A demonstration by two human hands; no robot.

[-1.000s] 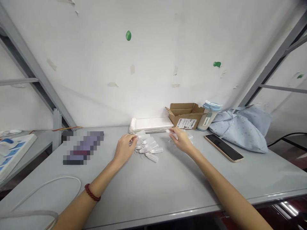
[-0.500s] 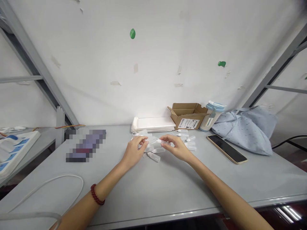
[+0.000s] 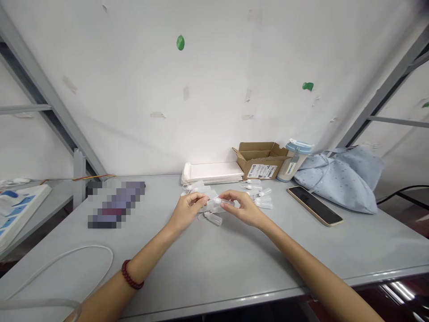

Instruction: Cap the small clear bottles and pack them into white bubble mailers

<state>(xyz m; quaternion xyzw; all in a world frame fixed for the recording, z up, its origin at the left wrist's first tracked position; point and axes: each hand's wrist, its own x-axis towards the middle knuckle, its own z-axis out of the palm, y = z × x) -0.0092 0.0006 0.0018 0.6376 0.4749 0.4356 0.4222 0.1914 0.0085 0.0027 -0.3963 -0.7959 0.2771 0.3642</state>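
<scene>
Surface point(image 3: 214, 264) in grey, with one small bottle point(image 3: 229, 202) held over it

At the back of the surface, a carton point(image 3: 247, 171) and a stack of white packets point(image 3: 214, 171) are set side by side. In front of these, both hands are brought close together. The bottle is pinched by the right hand point(image 3: 247, 209), between thumb and index finger. The left hand point(image 3: 185, 211) is closed at the fingertips, seemingly on a thin cord point(image 3: 213, 197), though the contact is too small to be confirmed.

Loose bottles point(image 3: 213, 218) are gathered beneath and around the left fingertips; another group of bottles point(image 3: 264, 204) is laid just beyond the right hand, before the carton. Whether the held bottle is touching those beneath it cannot be told.

The held bottle lies crosswise at the right fingertips, its narrow end pointed toward the left hand. By its look, thin translucent plastic may be expected: light, slightly yielding, rather slippery, unlikely to be broken. It is best gripped around the body, with gentle pressure, so that the walls are not squeezed in. The cord, judged limp and easily tangled, is best taken near its free end.
</scene>
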